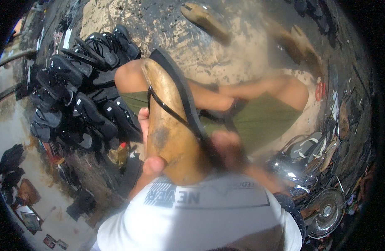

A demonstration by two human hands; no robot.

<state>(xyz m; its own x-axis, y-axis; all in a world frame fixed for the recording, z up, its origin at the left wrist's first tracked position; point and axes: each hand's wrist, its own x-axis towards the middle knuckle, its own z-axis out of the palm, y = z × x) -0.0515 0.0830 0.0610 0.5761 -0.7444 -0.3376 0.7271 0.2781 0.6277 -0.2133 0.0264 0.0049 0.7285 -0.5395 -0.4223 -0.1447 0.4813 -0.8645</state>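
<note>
A worn, yellowish-brown shoe last (162, 125) stands tilted in front of my chest, its toe end pointing away from me. My left hand (152, 166) grips it from the left, thumb near the wide heel end and fingertips along its side. A black sandal (175, 73) lies with its sole along the last's right side. Its thin, glossy black strap (169, 108) crosses over the last. Blurred, my right hand (227, 144) is closed against the sandal's heel end; its separate fingers cannot be made out.
Many black sandals (98, 117) are heaped at the left. Two more lasts, one a brown last (205, 21), lie on the stained floor beyond my crossed legs. At the right are a grey flip-flop (305, 147), plastic wrapping and a round metal dish (328, 209).
</note>
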